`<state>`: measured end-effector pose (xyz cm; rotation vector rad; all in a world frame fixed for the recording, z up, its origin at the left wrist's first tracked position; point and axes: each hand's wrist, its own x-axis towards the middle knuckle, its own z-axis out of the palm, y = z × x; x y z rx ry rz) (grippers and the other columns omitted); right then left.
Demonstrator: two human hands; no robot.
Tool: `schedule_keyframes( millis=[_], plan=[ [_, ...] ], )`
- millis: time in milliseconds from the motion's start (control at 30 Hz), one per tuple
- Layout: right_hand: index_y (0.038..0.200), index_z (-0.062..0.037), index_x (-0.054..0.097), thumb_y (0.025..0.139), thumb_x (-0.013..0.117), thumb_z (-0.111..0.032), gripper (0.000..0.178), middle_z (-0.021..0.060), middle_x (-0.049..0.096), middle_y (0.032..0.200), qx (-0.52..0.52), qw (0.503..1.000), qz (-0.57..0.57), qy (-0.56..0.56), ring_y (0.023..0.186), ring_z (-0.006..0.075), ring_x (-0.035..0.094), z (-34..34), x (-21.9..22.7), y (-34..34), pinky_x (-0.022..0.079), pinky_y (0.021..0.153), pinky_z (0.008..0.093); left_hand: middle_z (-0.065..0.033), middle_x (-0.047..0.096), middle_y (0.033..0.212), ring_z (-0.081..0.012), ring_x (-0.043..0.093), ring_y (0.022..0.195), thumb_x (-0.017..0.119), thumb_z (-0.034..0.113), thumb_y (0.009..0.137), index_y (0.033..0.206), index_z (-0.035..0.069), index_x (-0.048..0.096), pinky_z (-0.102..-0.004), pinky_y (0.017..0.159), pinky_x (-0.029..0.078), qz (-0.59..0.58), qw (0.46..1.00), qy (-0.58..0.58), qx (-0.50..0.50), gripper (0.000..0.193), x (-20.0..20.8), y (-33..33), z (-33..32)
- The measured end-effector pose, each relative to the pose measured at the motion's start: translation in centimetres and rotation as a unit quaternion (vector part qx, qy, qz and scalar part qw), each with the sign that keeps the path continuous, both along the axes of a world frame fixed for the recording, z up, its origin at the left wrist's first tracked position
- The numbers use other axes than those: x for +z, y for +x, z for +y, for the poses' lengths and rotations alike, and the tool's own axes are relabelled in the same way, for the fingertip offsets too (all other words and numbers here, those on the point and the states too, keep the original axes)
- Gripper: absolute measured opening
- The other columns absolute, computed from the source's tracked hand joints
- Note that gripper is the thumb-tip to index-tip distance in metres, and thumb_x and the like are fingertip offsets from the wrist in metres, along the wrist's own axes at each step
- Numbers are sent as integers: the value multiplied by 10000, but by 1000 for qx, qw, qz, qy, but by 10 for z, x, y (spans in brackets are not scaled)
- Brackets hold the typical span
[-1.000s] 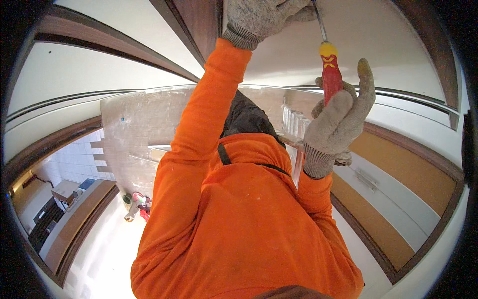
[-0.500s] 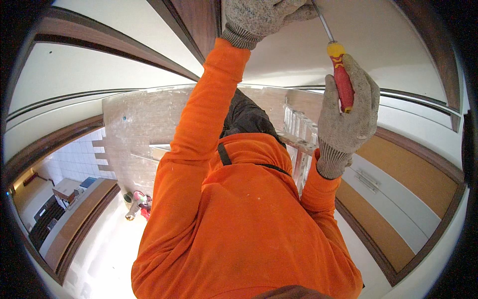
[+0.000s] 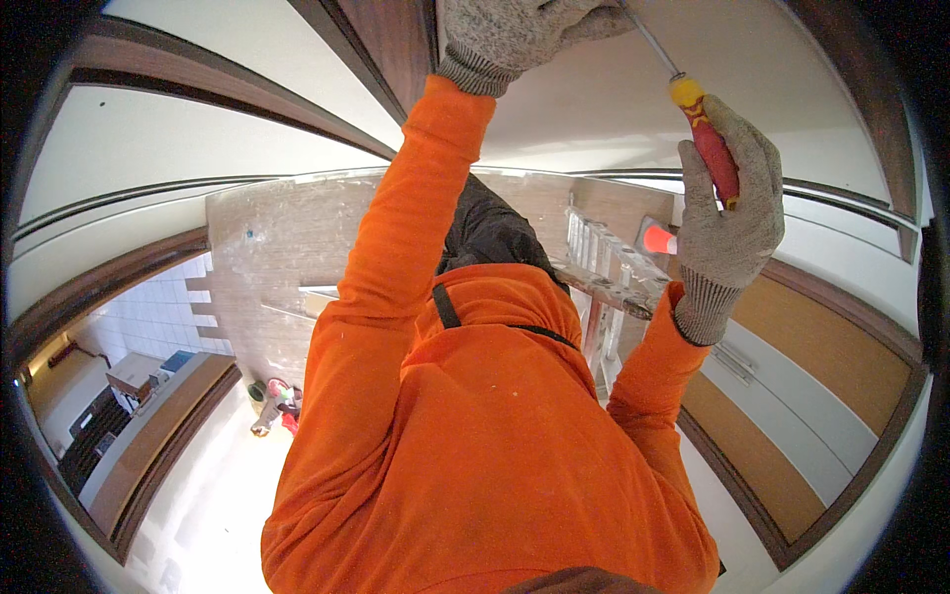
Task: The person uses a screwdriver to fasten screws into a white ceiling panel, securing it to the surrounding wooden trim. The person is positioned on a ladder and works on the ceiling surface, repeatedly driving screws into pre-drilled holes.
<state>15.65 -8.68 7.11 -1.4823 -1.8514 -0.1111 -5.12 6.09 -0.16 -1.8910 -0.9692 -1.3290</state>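
My right hand (image 3: 737, 218), in a grey knitted work glove, grips the red and yellow handle of a screwdriver (image 3: 714, 158) between thumb and fingers. Its thin metal shaft runs up and left toward the fingertips of my left hand (image 3: 520, 35). That hand wears a matching glove and is raised at the upper edge of the picture, beside a dark brown wood frame (image 3: 396, 49). Its fingers are drawn together near the end of the shaft. The screwdriver's tip and whatever the left fingers hold lie at or beyond the picture's edge, out of sight.
A paint-marked metal ladder (image 3: 609, 262) stands below to the right, with an orange and white cone (image 3: 657, 239) beside it. Wood-look flooring (image 3: 267, 228) lies below. Wood-framed openings flank me, and a cabinet (image 3: 802, 386) is at the right. Several small items (image 3: 272, 401) lie at lower left.
My right hand has moved right and slightly down with the screwdriver handle, so the shaft slants more. The cone has come into view behind it. My left hand has hardly moved.
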Motion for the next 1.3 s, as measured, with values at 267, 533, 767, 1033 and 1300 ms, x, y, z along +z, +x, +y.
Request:
schedule_keyframes(
  millis=[267, 533, 767, 1033, 1300],
  plan=[
    [1267, -89, 702, 861, 789, -137, 418, 96, 733, 1180, 34, 994, 80, -62, 1064, 219, 707, -6, -3, 4, 557, 927, 340, -56, 582, 1473, -289, 533, 1347, 745, 457, 854, 1358, 189, 663, -480, 1042, 440, 11, 1000, -13, -23, 576, 2, -8, -2],
    [1326, -1, 635, 975, 686, -200, 406, 133, 726, 1167, 85, 911, 352, -196, 1024, 183, 684, -12, -40, 16, 544, 915, 318, -90, 537, 1512, -312, 502, 1376, 708, 335, 896, 1416, 140, 605, -509, 1087, 406, -2, 995, -48, -82, 565, 11, -13, -13],
    [1405, 31, 538, 1067, 500, -209, 416, 160, 723, 1112, 126, 800, 525, -263, 890, 157, 663, -46, -58, -10, 541, 795, 312, -169, 626, 1355, -330, 577, 1265, 647, 265, 981, 1327, 51, 639, -439, 1082, 433, -216, 929, -213, -210, 407, 2, -4, -87],
    [1370, -18, 553, 1035, 602, -379, 495, 38, 671, 919, 183, 765, 468, -402, 731, 91, 571, -84, -64, -46, 467, 647, 237, -99, 685, 927, -167, 651, 873, 431, 262, 1112, 1009, -9, 641, -305, 813, 531, -562, 621, -454, -304, 358, 5, 10, -193],
    [1327, 4, 559, 1021, 574, -319, 446, 106, 682, 992, 237, 802, 346, -426, 875, 167, 659, -110, -31, -58, 525, 831, 321, -63, 648, 826, -144, 599, 725, 388, 414, 1117, 955, 28, 607, -283, 696, 499, -628, 639, -347, -277, 472, 27, -4, -227]
  ],
)
